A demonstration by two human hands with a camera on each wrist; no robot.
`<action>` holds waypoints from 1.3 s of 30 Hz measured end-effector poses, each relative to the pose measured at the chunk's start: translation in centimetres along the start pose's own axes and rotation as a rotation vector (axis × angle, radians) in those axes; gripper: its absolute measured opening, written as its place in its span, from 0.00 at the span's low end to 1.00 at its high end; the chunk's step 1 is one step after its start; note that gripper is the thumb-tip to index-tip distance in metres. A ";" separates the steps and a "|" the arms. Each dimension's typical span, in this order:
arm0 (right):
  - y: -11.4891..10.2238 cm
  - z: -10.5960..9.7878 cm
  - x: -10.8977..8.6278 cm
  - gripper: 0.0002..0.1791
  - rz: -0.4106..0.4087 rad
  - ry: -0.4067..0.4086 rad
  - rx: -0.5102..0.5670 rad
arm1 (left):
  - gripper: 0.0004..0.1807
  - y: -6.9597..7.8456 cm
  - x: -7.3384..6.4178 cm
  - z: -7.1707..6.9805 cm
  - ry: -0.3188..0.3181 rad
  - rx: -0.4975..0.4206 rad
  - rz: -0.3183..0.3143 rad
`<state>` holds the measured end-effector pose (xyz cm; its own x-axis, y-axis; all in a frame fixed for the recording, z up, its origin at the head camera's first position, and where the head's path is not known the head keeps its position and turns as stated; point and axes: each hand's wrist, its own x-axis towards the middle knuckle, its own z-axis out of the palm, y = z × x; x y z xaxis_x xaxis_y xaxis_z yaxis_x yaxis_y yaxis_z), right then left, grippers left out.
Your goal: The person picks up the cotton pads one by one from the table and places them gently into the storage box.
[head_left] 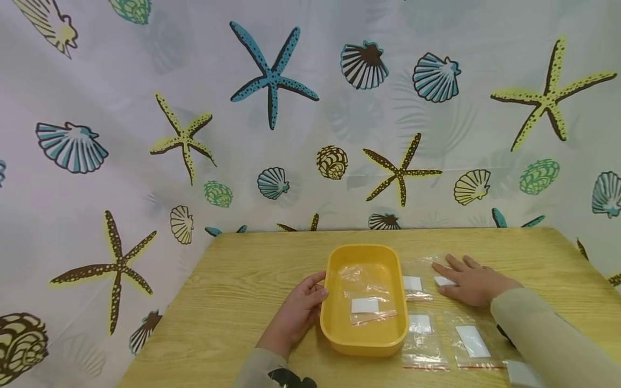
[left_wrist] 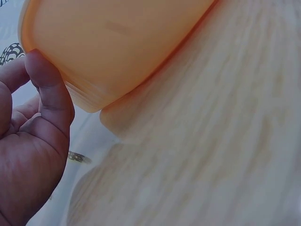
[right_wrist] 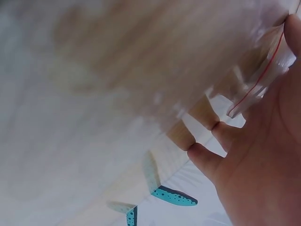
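Note:
A yellow plastic bin (head_left: 359,350) stands on the wooden table, and a clear zip bag with a white card or label (head_left: 365,305) lies inside it. My left hand (head_left: 298,310) holds the bin by its left side, the thumb (left_wrist: 49,77) against the rim. To the right of the bin, my right hand (head_left: 475,283) rests with spread fingers over another clear zip bag, of which a white piece (head_left: 443,281) shows beside the fingers. That bag's red seal line (right_wrist: 263,75) appears near the palm in the right wrist view.
Other clear bags with white pieces lie right of the bin: one at its edge (head_left: 412,283), two nearer me (head_left: 419,323) (head_left: 471,340). One more white piece (head_left: 524,374) is partly hidden by the right sleeve (head_left: 538,328). A patterned curtain (head_left: 301,205) hangs behind the table (head_left: 242,285).

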<state>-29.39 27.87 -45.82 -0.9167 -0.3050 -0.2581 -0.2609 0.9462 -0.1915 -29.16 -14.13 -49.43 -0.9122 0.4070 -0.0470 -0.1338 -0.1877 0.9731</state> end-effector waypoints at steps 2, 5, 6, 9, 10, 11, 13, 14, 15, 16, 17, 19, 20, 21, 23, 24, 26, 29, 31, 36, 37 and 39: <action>0.1 0.0 0.0 0.43 -0.001 0.009 0.002 | 0.29 0.1 0.0 0.1 -0.003 -0.001 0.002; 0.2 0.0 -0.2 0.43 -0.001 0.025 0.015 | 0.29 0.2 0.0 0.2 0.000 0.000 0.000; 0.3 0.0 -0.2 0.42 0.000 0.029 0.022 | 0.29 0.2 0.0 0.2 0.003 0.000 -0.002; 0.4 0.1 -0.5 0.41 0.003 0.036 0.037 | 0.29 0.2 -0.1 0.3 0.009 0.008 -0.009; 0.4 0.1 -0.6 0.41 0.000 0.038 0.039 | 0.29 0.1 -0.1 0.3 0.009 0.010 -0.012; 0.4 0.2 -0.7 0.40 0.001 0.041 0.045 | 0.29 0.1 -0.1 0.3 0.009 0.013 -0.014; 0.5 0.3 -0.9 0.38 -0.013 0.056 0.041 | 0.29 -0.1 -0.1 0.3 0.011 0.017 -0.022; 0.5 0.4 -1.0 0.37 -0.022 0.067 0.036 | 0.29 -0.1 -0.1 0.3 0.012 0.019 -0.025; 0.5 0.5 -1.1 0.36 -0.031 0.076 0.030 | 0.29 -0.2 -0.1 0.3 0.013 0.021 -0.027; 0.4 0.5 -1.2 0.35 -0.038 0.088 0.026 | 0.29 -0.2 -0.1 0.3 0.014 0.024 -0.030; 0.3 0.6 -1.2 0.34 -0.041 0.100 0.026 | 0.29 -0.2 -0.1 0.4 0.015 0.026 -0.032; 0.2 0.6 -1.4 0.32 -0.059 0.130 0.022 | 0.29 -0.2 -0.2 0.4 0.015 0.024 -0.031; 0.1 0.6 -1.5 0.32 -0.067 0.147 0.019 | 0.29 -0.2 -0.2 0.5 0.016 0.022 -0.031; -0.1 0.5 -1.6 0.31 -0.072 0.166 0.016 | 0.29 -0.2 -0.2 0.5 0.016 0.019 -0.030; -0.4 0.2 -1.8 0.31 -0.092 0.213 0.001 | 0.29 0.0 -0.2 0.5 0.018 0.015 -0.027; -0.6 0.0 -1.9 0.30 -0.103 0.237 -0.013 | 0.29 0.0 -0.2 0.5 0.016 0.010 -0.024; -1.1 -0.5 -2.0 0.30 -0.102 0.274 -0.047 | 0.30 0.2 -0.3 0.5 0.014 0.005 -0.019; -1.9 -1.3 -2.3 0.31 -0.092 0.303 -0.077 | 0.30 0.2 -0.2 0.4 0.001 -0.002 -0.012; -2.6 -1.8 -2.4 0.31 -0.090 0.311 -0.083 | 0.30 0.2 -0.2 0.4 -0.003 -0.004 -0.010; -4.5 -2.7 -2.9 0.31 -0.141 0.348 -0.088 | 0.29 0.2 -0.2 0.3 0.012 0.000 -0.017; -4.9 -2.8 -3.0 0.31 -0.150 0.357 -0.094 | 0.29 0.2 -0.1 0.3 0.014 0.002 -0.018; -5.7 -2.9 -3.1 0.31 -0.171 0.374 -0.100 | 0.29 0.2 -0.1 0.2 0.019 0.006 -0.019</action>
<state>-25.91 23.72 -41.21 -0.8996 -0.4155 0.1345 -0.4298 0.8968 -0.1047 -29.00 -14.02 -49.20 -0.9166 0.3937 -0.0699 -0.1491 -0.1744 0.9733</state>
